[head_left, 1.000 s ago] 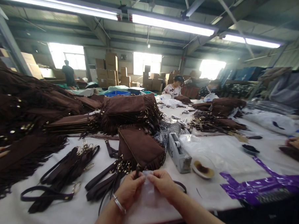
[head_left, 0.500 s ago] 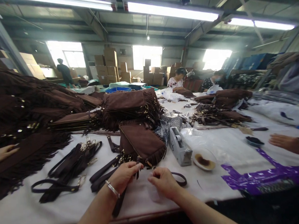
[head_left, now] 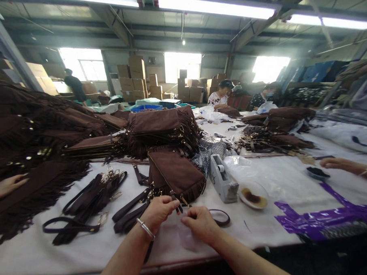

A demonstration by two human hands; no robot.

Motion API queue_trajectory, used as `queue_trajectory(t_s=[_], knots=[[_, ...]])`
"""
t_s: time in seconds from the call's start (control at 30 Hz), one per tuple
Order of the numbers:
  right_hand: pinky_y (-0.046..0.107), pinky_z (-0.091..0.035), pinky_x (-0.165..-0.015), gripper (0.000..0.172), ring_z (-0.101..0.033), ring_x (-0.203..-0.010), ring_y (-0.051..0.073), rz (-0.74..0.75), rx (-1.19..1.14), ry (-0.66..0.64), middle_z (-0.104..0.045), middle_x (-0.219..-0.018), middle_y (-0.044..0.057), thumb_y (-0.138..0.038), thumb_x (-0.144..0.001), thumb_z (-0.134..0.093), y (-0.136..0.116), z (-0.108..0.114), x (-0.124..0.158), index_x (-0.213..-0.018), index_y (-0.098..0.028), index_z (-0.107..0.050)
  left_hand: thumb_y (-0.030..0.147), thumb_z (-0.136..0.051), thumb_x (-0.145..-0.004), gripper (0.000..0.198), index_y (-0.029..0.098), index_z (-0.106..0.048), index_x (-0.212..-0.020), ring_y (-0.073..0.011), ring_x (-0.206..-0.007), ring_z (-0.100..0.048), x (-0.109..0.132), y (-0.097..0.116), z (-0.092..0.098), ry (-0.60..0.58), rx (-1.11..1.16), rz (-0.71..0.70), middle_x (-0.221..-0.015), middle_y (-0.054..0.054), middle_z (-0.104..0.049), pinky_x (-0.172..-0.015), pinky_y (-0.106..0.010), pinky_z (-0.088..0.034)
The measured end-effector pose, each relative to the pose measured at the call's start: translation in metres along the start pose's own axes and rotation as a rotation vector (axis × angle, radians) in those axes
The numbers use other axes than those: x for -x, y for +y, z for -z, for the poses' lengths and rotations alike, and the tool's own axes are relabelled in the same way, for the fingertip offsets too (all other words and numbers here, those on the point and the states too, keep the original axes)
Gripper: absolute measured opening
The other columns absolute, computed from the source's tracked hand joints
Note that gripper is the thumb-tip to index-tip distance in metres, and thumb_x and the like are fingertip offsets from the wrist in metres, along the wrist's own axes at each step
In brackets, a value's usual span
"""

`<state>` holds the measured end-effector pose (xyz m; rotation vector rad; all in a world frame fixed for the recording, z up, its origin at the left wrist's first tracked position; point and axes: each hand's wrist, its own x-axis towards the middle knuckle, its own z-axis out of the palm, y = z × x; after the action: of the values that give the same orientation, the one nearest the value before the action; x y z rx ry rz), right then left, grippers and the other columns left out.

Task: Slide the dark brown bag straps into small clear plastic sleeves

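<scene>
while the right hand (head_left: 202,223) pinches plastic (head_left: 185,236), the brown bag (head_left: 178,173) lies beyond.

Light comes from long white fluorescent tubes (head_left: 216,7) along the top and pale rectangular windows (head_left: 183,67) below them; both are overexposed, with haze at upper right. The dark brown fringed fabric pile (head_left: 48,107) at left is dim, detail lost. At lower centre, clear plastic film (head_left: 187,236) barely separates from the white tablecloth (head_left: 70,258). Glossy purple plastic sheeting (head_left: 327,217) at lower right shows glare. Distance is soft; edges stretch.

The wearer's 2 hands (head_left: 159,213), 1 tape dispenser (head_left: 224,188), 1 saucer (head_left: 261,189) show.
</scene>
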<state>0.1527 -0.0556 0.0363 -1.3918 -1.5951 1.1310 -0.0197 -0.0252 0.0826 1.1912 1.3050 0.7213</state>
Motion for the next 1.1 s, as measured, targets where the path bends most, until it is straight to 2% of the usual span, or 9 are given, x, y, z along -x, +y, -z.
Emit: queue_trajectory(t_s=[0.27, 0.37, 0.47, 0.57, 0.67, 0.77, 0.87, 0.97, 1.1], knots=[[0.021, -0.028, -0.051, 0.023, -0.039, -0.053, 0.009, -0.054, -0.061, -0.002, -0.042, -0.049, -0.005, -0.03, -0.068, -0.062, -0.006, 0.0, -0.001, -0.052, -0.015, -0.056, 0.052, -0.072, -0.063, 0.044, 0.018, -0.045, -0.057, -0.0049, -0.043, -0.026, -0.002, -0.009, 0.0, 0.009, 0.003, -0.001, -0.047, 0.009, -0.037, -0.043, -0.023, -0.013], [0.022, -0.026, -0.049, 0.026, -0.036, -0.052, 0.009, -0.071, -0.085, -0.024, -0.04, -0.049, -0.005, -0.034, -0.069, -0.061, -0.009, -0.003, -0.006, -0.052, -0.014, -0.057, 0.054, -0.073, -0.061, 0.046, 0.017, -0.047, -0.057, -0.0048, -0.043, -0.026, -0.001, -0.009, 0.001, 0.023, 0.021, 0.01, -0.047, 0.009, -0.036, -0.042, -0.022, -0.014], [0.022, -0.026, -0.048, 0.029, -0.036, -0.05, 0.009, -0.118, -0.141, -0.016, -0.041, -0.048, -0.004, -0.039, -0.07, -0.059, -0.01, -0.009, -0.011, -0.056, -0.013, -0.06, 0.062, -0.067, -0.065, 0.047, 0.016, -0.055, -0.068, -0.0066, -0.048, -0.039, 0.007, -0.009, 0.001, 0.038, 0.076, 0.031, -0.055, 0.006, -0.047, -0.044, -0.019, -0.027], [0.022, -0.025, -0.046, 0.031, -0.035, -0.049, 0.009, -0.169, -0.165, 0.022, -0.041, -0.047, -0.004, -0.041, -0.071, -0.057, -0.009, -0.016, -0.016, -0.058, -0.013, -0.059, 0.063, -0.067, -0.064, 0.052, 0.016, -0.057, -0.085, -0.0112, -0.061, -0.054, 0.02, -0.015, 0.0, -0.018, 0.261, 0.145, -0.072, 0.0, -0.059, -0.053, -0.023, -0.042], [0.023, -0.024, -0.045, 0.031, -0.035, -0.048, 0.009, -0.164, -0.124, 0.067, -0.038, -0.045, -0.005, -0.041, -0.071, -0.057, -0.009, -0.023, -0.02, -0.054, -0.014, -0.055, 0.058, -0.073, -0.06, 0.051, 0.016, -0.057, -0.085, -0.0124, -0.06, -0.058, 0.029, -0.028, -0.002, -0.048, 0.331, 0.212, -0.072, -0.001, -0.061, -0.054, -0.025, -0.046], [0.022, -0.024, -0.044, 0.033, -0.035, -0.045, 0.008, -0.157, -0.131, 0.074, -0.037, -0.043, -0.005, -0.041, -0.072, -0.056, -0.012, -0.029, -0.023, -0.052, -0.016, -0.05, 0.054, -0.07, -0.065, 0.041, 0.018, -0.053, -0.076, -0.011, -0.053, -0.053, 0.029, -0.039, -0.003, 0.043, 0.251, 0.179, -0.061, 0.004, -0.054, -0.054, -0.027, -0.048], [0.021, -0.025, -0.038, 0.034, -0.035, -0.036, 0.008, -0.254, -0.243, 0.013, -0.038, -0.038, -0.007, -0.046, -0.076, -0.052, -0.014, -0.034, -0.022, -0.057, -0.018, -0.048, 0.048, -0.062, -0.072, 0.031, 0.019, -0.053, -0.07, -0.0107, -0.049, -0.049, 0.021, -0.043, 0.002, 0.167, 0.105, 0.137, -0.055, 0.004, -0.051, -0.049, -0.025, -0.044], [0.02, -0.023, -0.033, 0.031, -0.034, -0.029, 0.008, -0.366, -0.304, -0.031, -0.042, -0.033, -0.006, -0.043, -0.079, -0.05, -0.016, -0.037, -0.019, -0.06, -0.02, -0.047, 0.04, -0.062, -0.073, 0.024, 0.017, -0.058, -0.069, -0.0116, -0.051, -0.049, 0.01, -0.039, 0.012, 0.242, 0.02, 0.085, -0.057, 0.002, -0.055, -0.045, -0.022, -0.038], [0.018, -0.018, -0.03, 0.02, -0.031, -0.025, 0.006, -0.429, -0.312, -0.045, -0.046, -0.034, -0.006, -0.029, -0.076, -0.053, -0.025, -0.04, -0.019, -0.059, -0.017, -0.052, 0.035, -0.065, -0.07, 0.02, 0.017, -0.059, -0.062, -0.0106, -0.049, -0.047, -0.004, -0.029, 0.023, 0.302, -0.057, -0.022, -0.051, 0.002, -0.054, -0.046, -0.022, -0.034]])
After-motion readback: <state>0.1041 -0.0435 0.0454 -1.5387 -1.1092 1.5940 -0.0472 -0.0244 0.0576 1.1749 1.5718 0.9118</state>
